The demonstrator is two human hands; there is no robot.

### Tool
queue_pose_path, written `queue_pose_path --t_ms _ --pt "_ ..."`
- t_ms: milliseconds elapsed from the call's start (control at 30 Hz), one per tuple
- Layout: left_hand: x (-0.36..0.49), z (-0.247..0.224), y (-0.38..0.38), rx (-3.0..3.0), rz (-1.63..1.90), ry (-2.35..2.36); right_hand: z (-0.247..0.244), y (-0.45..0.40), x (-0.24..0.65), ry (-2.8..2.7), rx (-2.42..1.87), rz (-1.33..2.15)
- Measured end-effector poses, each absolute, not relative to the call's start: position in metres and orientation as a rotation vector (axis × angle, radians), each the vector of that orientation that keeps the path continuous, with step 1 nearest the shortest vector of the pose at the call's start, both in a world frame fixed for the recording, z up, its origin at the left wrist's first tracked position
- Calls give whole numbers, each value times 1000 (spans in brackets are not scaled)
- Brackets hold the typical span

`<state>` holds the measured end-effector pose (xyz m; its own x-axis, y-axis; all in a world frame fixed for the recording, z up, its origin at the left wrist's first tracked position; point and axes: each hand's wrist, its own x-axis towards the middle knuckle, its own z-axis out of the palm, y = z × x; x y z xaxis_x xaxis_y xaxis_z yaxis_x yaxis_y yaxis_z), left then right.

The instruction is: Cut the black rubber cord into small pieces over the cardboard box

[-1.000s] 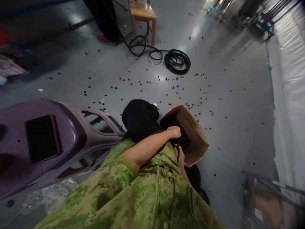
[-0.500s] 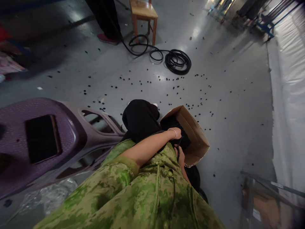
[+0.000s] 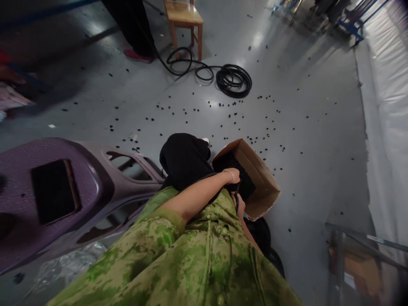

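Observation:
My left hand (image 3: pixel 234 175), with a bracelet at the wrist, is closed at the near side of an open cardboard box (image 3: pixel 263 182). Just below it, my right hand (image 3: pixel 240 207) is closed too, its fingers partly hidden. A thin black strip (image 3: pixel 237 199) runs between the two hands, gripped by both; its exact kind cannot be made out. Inside the box lies a heap of black pieces (image 3: pixel 247 178), too dark to tell apart. The box tilts against my black-clad leg (image 3: pixel 185 159).
On my left stands a purple plastic stool (image 3: pixel 92 170) bearing a phone (image 3: pixel 55 190). Small black bits litter the floor. Ahead are a coiled black hose (image 3: pixel 234 80), a wooden chair (image 3: pixel 185 15) and a person's leg (image 3: pixel 134 25). A metal-framed rack (image 3: pixel 339 263) is at lower right.
The view has shifted slightly, so the chair and hose sit a little further left. Both hands stay closed together beside the box, with only a slight movement.

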<state>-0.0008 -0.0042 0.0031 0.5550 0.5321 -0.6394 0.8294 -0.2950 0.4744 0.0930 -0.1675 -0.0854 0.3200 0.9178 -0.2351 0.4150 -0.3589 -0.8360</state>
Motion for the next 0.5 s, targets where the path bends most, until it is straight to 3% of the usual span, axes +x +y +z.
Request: queue_pose_path --t_ms 200,500 --pt "2 26 -40 2276 -467 1224 -83 -167 93 -1138 -1918 964" --pt "-12 31 -32 2179 -469 1199 -65 -169 91 -1063 -1965 1002"
